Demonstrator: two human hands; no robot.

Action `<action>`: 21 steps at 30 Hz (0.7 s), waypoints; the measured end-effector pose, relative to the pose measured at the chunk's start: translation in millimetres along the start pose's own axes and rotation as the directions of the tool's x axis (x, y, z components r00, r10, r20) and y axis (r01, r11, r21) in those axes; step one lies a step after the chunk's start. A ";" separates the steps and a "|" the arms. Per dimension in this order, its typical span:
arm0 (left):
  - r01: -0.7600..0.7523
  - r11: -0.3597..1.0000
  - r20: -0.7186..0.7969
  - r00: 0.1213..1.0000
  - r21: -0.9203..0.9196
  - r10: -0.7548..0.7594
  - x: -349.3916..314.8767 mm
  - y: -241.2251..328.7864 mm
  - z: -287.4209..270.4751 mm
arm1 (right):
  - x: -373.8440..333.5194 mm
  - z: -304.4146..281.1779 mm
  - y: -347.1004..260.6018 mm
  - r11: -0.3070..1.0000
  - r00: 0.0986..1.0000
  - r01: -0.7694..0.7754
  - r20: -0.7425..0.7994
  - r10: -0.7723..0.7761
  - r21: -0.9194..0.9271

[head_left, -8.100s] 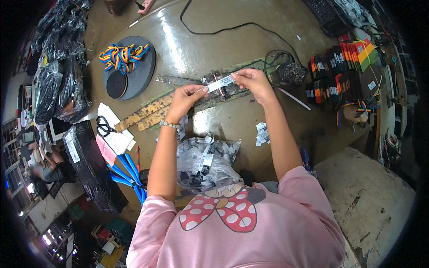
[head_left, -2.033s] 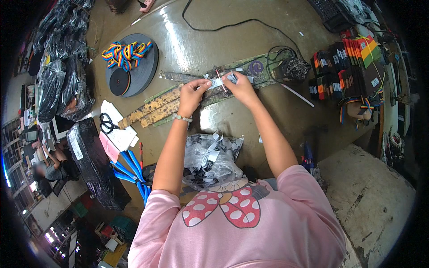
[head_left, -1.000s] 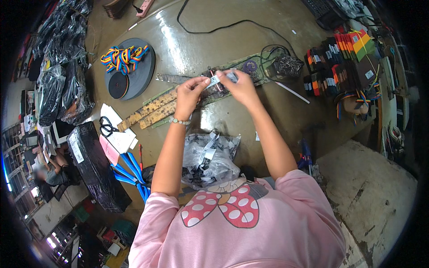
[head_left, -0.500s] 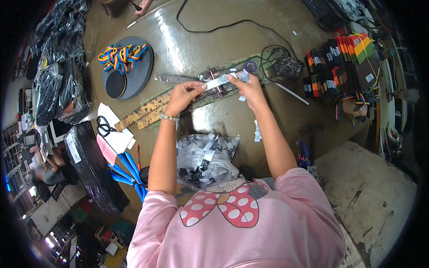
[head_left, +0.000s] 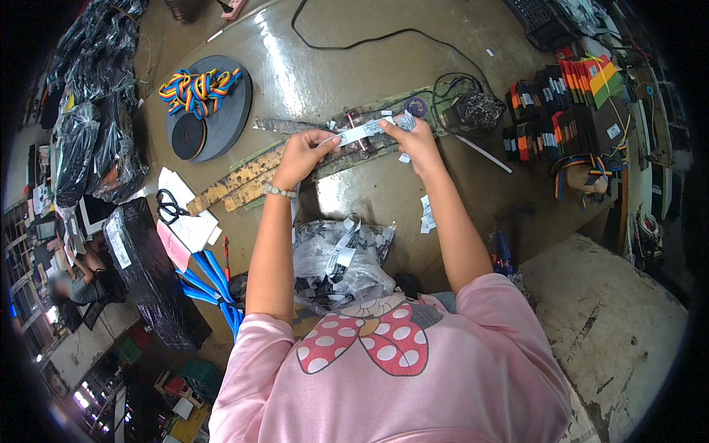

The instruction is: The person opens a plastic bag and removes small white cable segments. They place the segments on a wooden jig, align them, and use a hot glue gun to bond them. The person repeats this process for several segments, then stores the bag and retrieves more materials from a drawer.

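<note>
Between my two hands a white printed label strip (head_left: 360, 133) is stretched out above some worn bars. My left hand (head_left: 304, 156) pinches its left end between thumb and fingers. The strip's right end is in my right hand (head_left: 418, 144), thumb on top, along with a bunched part of the strip. Under my hands lies a yellow-and-black worn bar (head_left: 244, 182), set slantwise on the table. A clear plastic bag (head_left: 343, 258) full of grey and white labels sits in front of my body, with a loose strip on top.
On the left lie a grey webbing roll (head_left: 235, 122) with a rainbow cord bundle (head_left: 199, 90), black scissors (head_left: 171, 207) on white paper, and blue straps (head_left: 214, 284). Stacked dark bands (head_left: 550, 118) stand at right, near a black cable (head_left: 384, 40). Cut labels (head_left: 427, 215) lie by my right forearm.
Both hands keep their grip on the label strip and have barely shifted. The part of the strip by my right thumb lies slightly differently. My view has moved a little.
</note>
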State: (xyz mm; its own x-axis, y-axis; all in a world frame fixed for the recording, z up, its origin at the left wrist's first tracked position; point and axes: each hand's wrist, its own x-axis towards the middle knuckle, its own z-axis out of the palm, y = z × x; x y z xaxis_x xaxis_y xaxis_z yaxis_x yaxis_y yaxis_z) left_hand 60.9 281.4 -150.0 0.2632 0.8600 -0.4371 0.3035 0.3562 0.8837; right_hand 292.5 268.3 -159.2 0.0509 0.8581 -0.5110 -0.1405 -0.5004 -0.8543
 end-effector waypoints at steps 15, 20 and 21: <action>-0.008 0.999 -0.037 0.999 -0.038 0.007 -1.1 -4.9 -0.4 | 3.5 1.9 -0.8 0.999 0.999 -0.015 -0.037 0.017 0.042; -0.052 0.993 -0.016 0.999 -0.109 0.051 -3.7 -0.6 1.1 | 2.1 11.0 -2.9 0.940 0.969 0.212 0.066 -0.238 0.269; -0.064 0.993 -0.018 0.998 -0.094 0.062 -3.8 0.7 2.1 | 1.6 14.5 -3.4 0.957 0.968 0.181 0.128 -0.214 0.228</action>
State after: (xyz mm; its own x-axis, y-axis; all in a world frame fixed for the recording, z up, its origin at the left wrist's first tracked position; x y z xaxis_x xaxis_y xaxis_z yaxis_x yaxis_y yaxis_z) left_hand 62.1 277.7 -148.1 0.2649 0.8871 -0.3779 0.1982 0.3334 0.9217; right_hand 278.8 273.1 -155.7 -0.0472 0.9527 -0.3002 -0.3505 -0.2972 -0.8881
